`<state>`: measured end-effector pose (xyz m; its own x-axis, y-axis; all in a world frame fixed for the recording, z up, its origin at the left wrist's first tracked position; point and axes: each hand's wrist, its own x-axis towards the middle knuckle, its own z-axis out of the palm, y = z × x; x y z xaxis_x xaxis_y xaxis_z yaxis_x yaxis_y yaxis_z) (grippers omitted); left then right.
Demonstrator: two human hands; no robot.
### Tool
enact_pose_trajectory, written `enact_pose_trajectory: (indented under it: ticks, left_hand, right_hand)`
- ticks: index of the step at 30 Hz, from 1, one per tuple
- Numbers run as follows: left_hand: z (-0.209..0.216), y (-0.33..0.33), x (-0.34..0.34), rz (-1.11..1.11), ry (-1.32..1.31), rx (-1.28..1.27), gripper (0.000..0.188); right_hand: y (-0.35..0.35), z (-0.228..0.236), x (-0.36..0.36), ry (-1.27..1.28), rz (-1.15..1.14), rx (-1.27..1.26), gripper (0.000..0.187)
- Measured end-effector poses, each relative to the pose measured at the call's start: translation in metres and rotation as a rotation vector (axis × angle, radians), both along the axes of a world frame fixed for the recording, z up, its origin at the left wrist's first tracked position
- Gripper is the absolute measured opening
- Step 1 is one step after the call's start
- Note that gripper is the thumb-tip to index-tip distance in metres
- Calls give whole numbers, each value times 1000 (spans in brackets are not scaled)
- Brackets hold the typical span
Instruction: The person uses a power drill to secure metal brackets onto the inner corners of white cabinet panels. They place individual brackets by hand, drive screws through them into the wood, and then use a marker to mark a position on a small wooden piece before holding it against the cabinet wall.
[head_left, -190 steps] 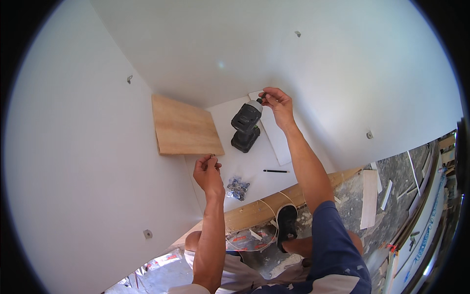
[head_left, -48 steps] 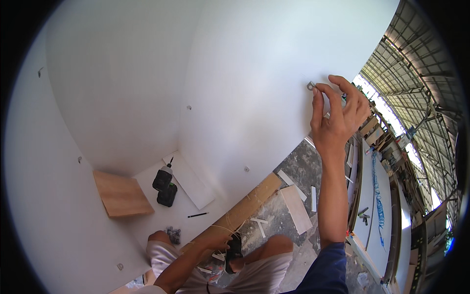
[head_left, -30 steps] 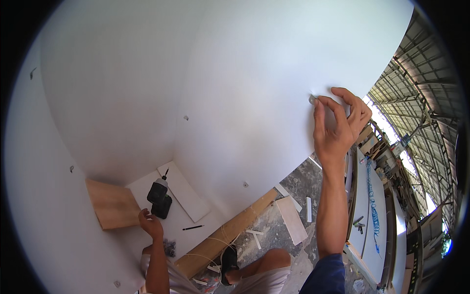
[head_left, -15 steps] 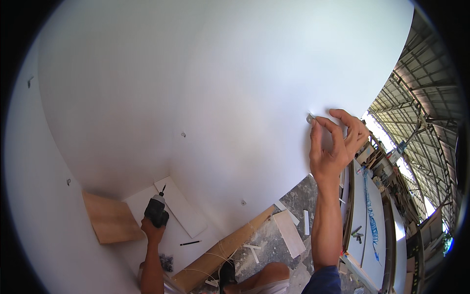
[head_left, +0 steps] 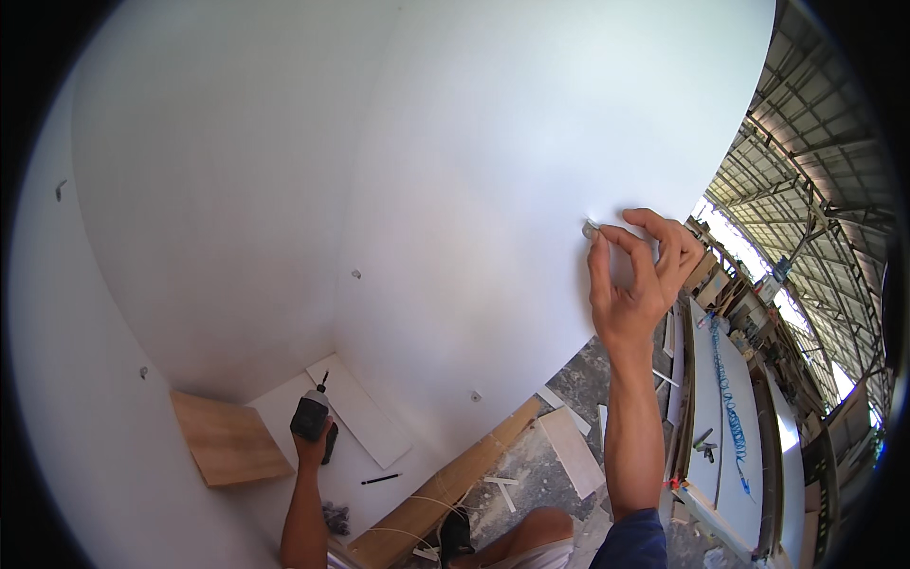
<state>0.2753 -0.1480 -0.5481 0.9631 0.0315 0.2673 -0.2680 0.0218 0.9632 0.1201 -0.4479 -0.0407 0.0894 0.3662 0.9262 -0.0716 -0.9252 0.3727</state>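
Observation:
My right hand (head_left: pixel 637 284) pinches a small metal bracket (head_left: pixel 589 229) between thumb and index finger, against the tall white panel (head_left: pixel 483 190). Its other fingers are bent and raised off the panel. In my left hand (head_left: pixel 309 449), lower left, is a dark cordless drill (head_left: pixel 310 415), its bit pointing up and slightly right. Another small bracket (head_left: pixel 356 274) sits on the panel to the left of my right hand, and a similar one (head_left: pixel 476 395) is lower, near the panel's bottom edge. The left side panel (head_left: pixel 85 313) carries two more small metal pieces.
A brown wooden board (head_left: pixel 230 441) leans at the lower left. Near the drill lie a white strip (head_left: pixel 360 412), a black pencil (head_left: pixel 382 479) and a small dark pile (head_left: pixel 336 517). Offcuts (head_left: pixel 572 451) litter the floor; a blue coiled hose (head_left: pixel 730 408) rests on a white sheet at right.
The view has shifted slightly. My left hand has turned the drill a little and moved it slightly right. My right hand keeps its pinch on the bracket at the panel.

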Motion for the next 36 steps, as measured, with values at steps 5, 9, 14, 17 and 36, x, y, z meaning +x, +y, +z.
enact_pose_trajectory:
  ticks: [5,9,14,17,36]
  left_hand:
    - [0,4,-2,-18,104,-50,38]
    - [44,-1,-24,83,-57,-38,33]
    - [114,0,-47,77,-12,-52,28]
    - [151,-3,-61,70,-46,-62,28]
    - [375,-65,-127,-504,-161,-221,21]
  right_hand:
    - [3,0,1,-11,18,13,15]
    - [2,-3,2,-9,5,21,14]
    - [2,-1,-1,-15,7,27,13]
    - [5,-1,-1,-15,4,18,14]
    - [3,-1,-1,-26,33,33,16]
